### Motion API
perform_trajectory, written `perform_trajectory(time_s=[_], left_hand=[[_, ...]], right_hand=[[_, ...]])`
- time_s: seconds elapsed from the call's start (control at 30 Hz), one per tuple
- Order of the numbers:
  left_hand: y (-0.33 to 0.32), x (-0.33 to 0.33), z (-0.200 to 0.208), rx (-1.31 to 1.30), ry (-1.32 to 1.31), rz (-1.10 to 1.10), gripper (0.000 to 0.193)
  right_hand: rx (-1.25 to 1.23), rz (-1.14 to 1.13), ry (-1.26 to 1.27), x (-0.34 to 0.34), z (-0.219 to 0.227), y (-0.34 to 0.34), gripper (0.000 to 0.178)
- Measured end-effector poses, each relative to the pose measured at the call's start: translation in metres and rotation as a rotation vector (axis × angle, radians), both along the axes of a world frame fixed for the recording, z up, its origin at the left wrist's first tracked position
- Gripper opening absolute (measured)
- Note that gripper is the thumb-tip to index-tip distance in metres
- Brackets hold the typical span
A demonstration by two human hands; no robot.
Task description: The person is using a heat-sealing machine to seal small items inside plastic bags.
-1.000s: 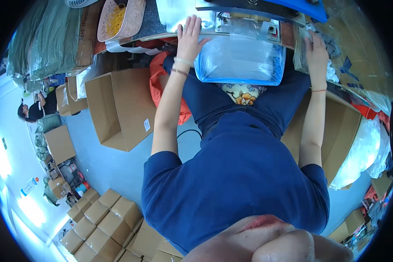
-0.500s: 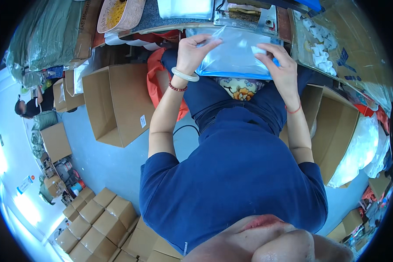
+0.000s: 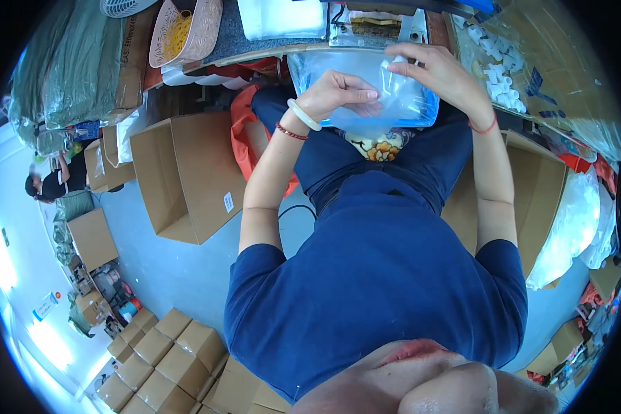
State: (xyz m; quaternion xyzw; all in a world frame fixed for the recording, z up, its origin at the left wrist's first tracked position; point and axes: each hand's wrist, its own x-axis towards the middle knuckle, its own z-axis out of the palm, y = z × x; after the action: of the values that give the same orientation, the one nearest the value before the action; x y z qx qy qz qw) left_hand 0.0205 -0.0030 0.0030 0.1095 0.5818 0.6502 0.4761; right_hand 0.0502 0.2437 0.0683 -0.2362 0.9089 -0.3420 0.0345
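Note:
Over my lap, a clear plastic bag (image 3: 367, 123) hangs from my left hand (image 3: 341, 95), pinched between thumb and fingers. Its film is see-through, so its outline is hard to follow. My right hand (image 3: 438, 72) is up by the table edge, with thumb and fingers closed around a small white piece (image 3: 388, 64); the kind of piece cannot be made out. Beneath both hands rests a blue-edged stack of clear plastic bags (image 3: 421, 116), against the table front and across my thighs.
On the table stand a pink basket of yellow rubber bands (image 3: 209, 31), a stack of white bags (image 3: 283, 19) and a metal device (image 3: 379, 26). Loose white pieces (image 3: 497, 86) lie at the right. Open cardboard boxes (image 3: 207, 176) flank me.
My left hand has moved right and nearer to me, drawing the bag over my lap. The right hand has shifted up and slightly left, its fingers now pointing left.

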Motion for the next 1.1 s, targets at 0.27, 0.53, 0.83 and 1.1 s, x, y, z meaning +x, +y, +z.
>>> perform_trajectory(time_s=[0.27,0.53,0.83,1.1], left_hand=[[0.042,-0.054,-0.033,0.325,-0.324,0.383,0.025],[0.015,-0.049,-0.025,-0.131,0.149,0.17,0.031],[-0.065,-0.074,-0.059,-0.749,1.764,0.255,0.046],[-0.045,-0.022,-0.002,-0.502,1.028,0.628,0.021]], right_hand=[[0.284,-0.824,0.35,0.008,-0.027,0.073,0.027],[0.385,-0.795,0.356,-0.031,-0.107,0.106,0.026],[-0.002,-0.885,0.29,0.004,-0.06,0.091,0.027],[-0.388,-0.458,0.166,0.043,-0.021,-0.011,0.022]])
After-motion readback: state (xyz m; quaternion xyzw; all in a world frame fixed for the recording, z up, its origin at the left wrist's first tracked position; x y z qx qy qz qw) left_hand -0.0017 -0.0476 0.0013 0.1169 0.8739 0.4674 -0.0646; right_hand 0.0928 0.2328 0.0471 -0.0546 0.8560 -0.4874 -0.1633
